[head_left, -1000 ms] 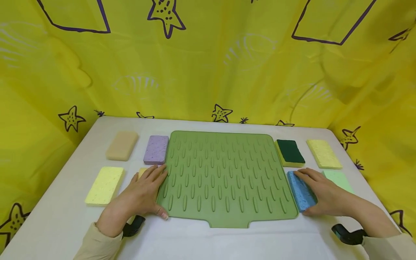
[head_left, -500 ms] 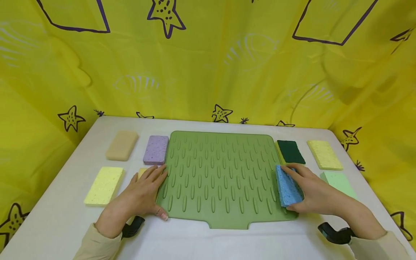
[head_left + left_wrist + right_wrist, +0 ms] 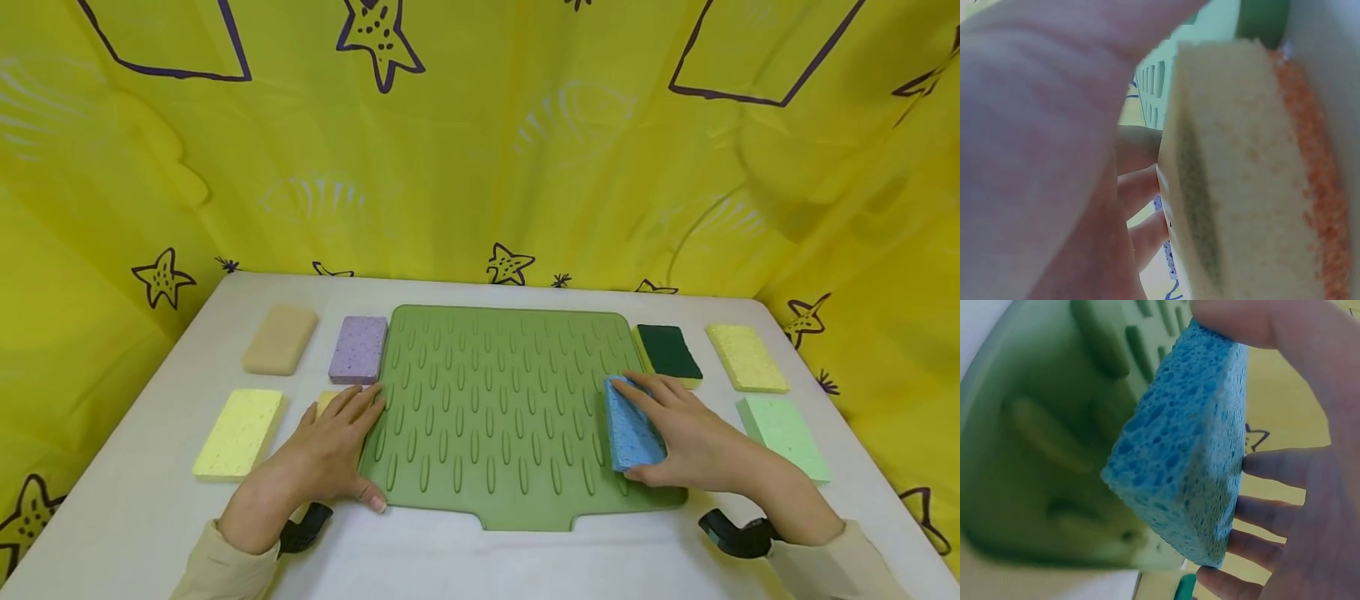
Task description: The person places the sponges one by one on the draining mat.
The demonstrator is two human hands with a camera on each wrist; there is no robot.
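My right hand [image 3: 693, 437] grips a porous blue sponge [image 3: 632, 437] by its ends, thumb at the near end and fingers at the far end. The sponge is tilted above the right part of a ridged green mat [image 3: 495, 400]; the right wrist view shows it lifted off. At the mat's left edge my left hand [image 3: 330, 450] rests with fingers spread, thumb near the lower left corner. Mostly hidden beneath it is a yellowish sponge [image 3: 326, 402]; the left wrist view shows that sponge [image 3: 1241, 162] close up, with an orange layer and fingers against one face.
Left of the mat lie a beige sponge [image 3: 280, 340], a purple sponge [image 3: 360, 350] and a yellow sponge [image 3: 238, 435]. To its right are a dark green-topped scrub sponge [image 3: 667, 352], a pale yellow sponge [image 3: 747, 358] and a mint sponge [image 3: 785, 439]. Patterned yellow cloth [image 3: 465, 167] surrounds the white table [image 3: 517, 562].
My right hand has lifted the blue sponge from beside the mat and carried it left, over the mat's right side. The mint sponge is now uncovered. My left hand stays put.
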